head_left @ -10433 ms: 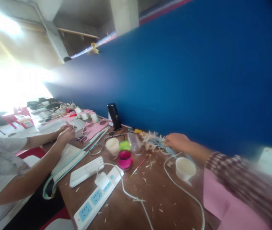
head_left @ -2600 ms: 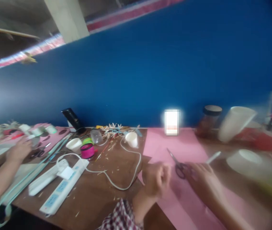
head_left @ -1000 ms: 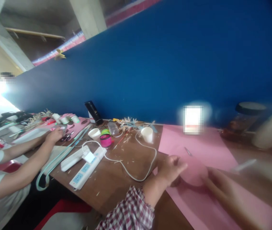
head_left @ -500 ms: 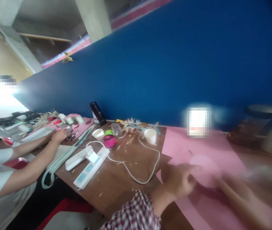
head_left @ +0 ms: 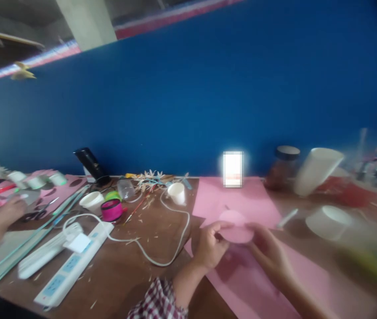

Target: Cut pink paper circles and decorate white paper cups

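Observation:
Between my two hands is a round pink paper disc, raised over pink paper sheets. My left hand pinches its left edge, thumb and fingers closed on it. On the right edge, my right hand grips the disc with fingers along its rim. A small dark point shows just above the disc; what it belongs to I cannot make out. Behind the hands stands a bright, blurred-out screen or lamp against the blue partition.
A white power strip with a plugged-in adapter and looping cable lies left. Near it are a magenta cup and a white cup. Right stand a dark-lidded jar and a white container. Another person's hand is at far left.
My view has swung to the right, so the table things shift left and the jar and containers show more. Both hands still hold the disc, now seen more clearly.

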`<state>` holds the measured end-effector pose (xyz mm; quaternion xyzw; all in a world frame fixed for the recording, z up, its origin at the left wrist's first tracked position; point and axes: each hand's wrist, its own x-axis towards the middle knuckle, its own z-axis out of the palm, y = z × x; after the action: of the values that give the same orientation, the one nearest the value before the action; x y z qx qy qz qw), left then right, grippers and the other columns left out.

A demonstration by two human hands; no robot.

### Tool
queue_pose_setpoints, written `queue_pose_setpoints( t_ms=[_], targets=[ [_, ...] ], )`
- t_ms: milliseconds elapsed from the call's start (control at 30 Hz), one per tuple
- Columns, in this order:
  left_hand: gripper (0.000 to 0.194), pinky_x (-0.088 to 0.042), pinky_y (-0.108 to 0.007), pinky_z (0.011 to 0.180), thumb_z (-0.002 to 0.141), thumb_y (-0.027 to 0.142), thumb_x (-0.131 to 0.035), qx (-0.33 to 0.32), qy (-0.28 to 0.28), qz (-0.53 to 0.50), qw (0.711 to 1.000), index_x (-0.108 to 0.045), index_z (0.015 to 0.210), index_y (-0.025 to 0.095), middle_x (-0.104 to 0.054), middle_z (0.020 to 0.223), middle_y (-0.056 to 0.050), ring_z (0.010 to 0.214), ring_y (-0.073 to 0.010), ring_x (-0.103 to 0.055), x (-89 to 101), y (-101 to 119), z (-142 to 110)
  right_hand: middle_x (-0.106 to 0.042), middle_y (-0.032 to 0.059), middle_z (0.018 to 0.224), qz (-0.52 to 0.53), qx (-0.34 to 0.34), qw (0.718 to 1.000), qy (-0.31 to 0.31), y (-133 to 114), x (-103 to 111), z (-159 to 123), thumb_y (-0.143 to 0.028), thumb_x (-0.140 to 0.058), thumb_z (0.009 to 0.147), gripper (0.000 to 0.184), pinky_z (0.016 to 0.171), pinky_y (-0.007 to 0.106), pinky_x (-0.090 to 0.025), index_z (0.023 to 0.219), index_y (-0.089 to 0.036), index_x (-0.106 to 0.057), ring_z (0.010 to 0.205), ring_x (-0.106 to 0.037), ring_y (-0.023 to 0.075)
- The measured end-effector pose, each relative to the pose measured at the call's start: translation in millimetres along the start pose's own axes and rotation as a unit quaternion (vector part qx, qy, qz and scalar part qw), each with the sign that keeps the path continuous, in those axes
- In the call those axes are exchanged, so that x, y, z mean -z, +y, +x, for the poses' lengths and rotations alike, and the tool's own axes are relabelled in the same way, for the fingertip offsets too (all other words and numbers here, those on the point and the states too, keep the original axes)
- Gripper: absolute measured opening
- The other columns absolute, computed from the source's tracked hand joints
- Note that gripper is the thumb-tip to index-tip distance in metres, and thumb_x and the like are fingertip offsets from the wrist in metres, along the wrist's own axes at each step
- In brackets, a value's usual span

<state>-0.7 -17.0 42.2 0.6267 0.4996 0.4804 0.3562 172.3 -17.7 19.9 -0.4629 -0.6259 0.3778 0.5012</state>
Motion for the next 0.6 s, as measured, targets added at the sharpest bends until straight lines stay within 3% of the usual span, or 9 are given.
queue_pose_setpoints(
  t_ms=[133, 233, 300, 367, 500, 600],
  targets=[
    [0.038, -0.052, -0.033, 0.086, 0.068, 0.007, -0.062, 0.003, -0.025, -0.042, 0.999, -0.067, 0.104, 0.018, -0.070, 0.106, -0.007, 0.102, -0.0228, -0.063, -0.8, 3, -1, -0.071, 0.0065, 0.086, 0.011, -0.029, 0.999, 0.042, -4, 1, 3, -0.030, -0.060, 0.074, 0.018, 0.070, 0.030, -0.057, 0.087, -0.019, -0.065, 0.081, -0.068, 0.0228],
    [0.058, -0.051, -0.031, 0.087, 0.075, 0.009, -0.058, -0.011, -0.026, -0.115, 0.993, -0.047, 0.130, 0.018, -0.063, 0.120, -0.010, 0.107, -0.0208, -0.060, -2.4, 0, -1, -0.071, 0.0060, 0.086, 0.005, -0.054, 0.997, 0.048, -2, 3, 2, -0.028, -0.058, 0.074, 0.019, 0.069, 0.028, -0.056, 0.089, -0.019, -0.065, 0.080, -0.068, 0.0220],
    [0.060, -0.050, -0.029, 0.084, 0.080, 0.010, -0.053, -0.017, -0.018, -0.138, 0.990, -0.037, 0.136, 0.019, -0.064, 0.118, -0.010, 0.103, -0.0187, -0.062, -3.0, -5, 0, -0.071, 0.0052, 0.087, -0.004, -0.063, 0.997, 0.053, 1, 4, 1, -0.025, -0.057, 0.072, 0.022, 0.067, 0.027, -0.056, 0.092, -0.019, -0.064, 0.080, -0.068, 0.0212],
    [0.053, -0.051, -0.029, 0.081, 0.081, 0.012, -0.052, -0.015, -0.009, -0.129, 0.991, -0.041, 0.132, 0.018, -0.066, 0.112, -0.010, 0.096, -0.0177, -0.064, -2.8, -8, 0, -0.071, 0.0048, 0.086, -0.004, -0.067, 0.996, 0.064, 2, 5, 2, -0.025, -0.058, 0.070, 0.024, 0.065, 0.026, -0.056, 0.092, -0.019, -0.064, 0.078, -0.068, 0.0207],
    [0.034, -0.050, -0.029, 0.082, 0.071, 0.011, -0.063, -0.009, 0.007, -0.064, 0.998, -0.062, 0.105, 0.016, -0.067, 0.104, -0.008, 0.091, -0.0177, -0.063, -0.8, -7, 1, -0.072, 0.0041, 0.080, 0.003, -0.083, 0.994, 0.077, 1, 5, 3, -0.031, -0.063, 0.068, 0.024, 0.063, 0.025, -0.056, 0.088, -0.018, -0.065, 0.073, -0.068, 0.0209],
    [0.020, -0.051, -0.029, 0.080, 0.069, 0.016, -0.068, -0.010, 0.003, -0.032, 0.999, -0.070, 0.089, 0.017, -0.070, 0.095, -0.006, 0.088, -0.0190, -0.064, 0.2, -1, 0, -0.072, 0.0039, 0.076, 0.006, -0.108, 0.992, 0.067, -4, 4, 3, -0.035, -0.066, 0.066, 0.027, 0.064, 0.026, -0.057, 0.087, -0.018, -0.065, 0.070, -0.069, 0.0219]
  ],
)
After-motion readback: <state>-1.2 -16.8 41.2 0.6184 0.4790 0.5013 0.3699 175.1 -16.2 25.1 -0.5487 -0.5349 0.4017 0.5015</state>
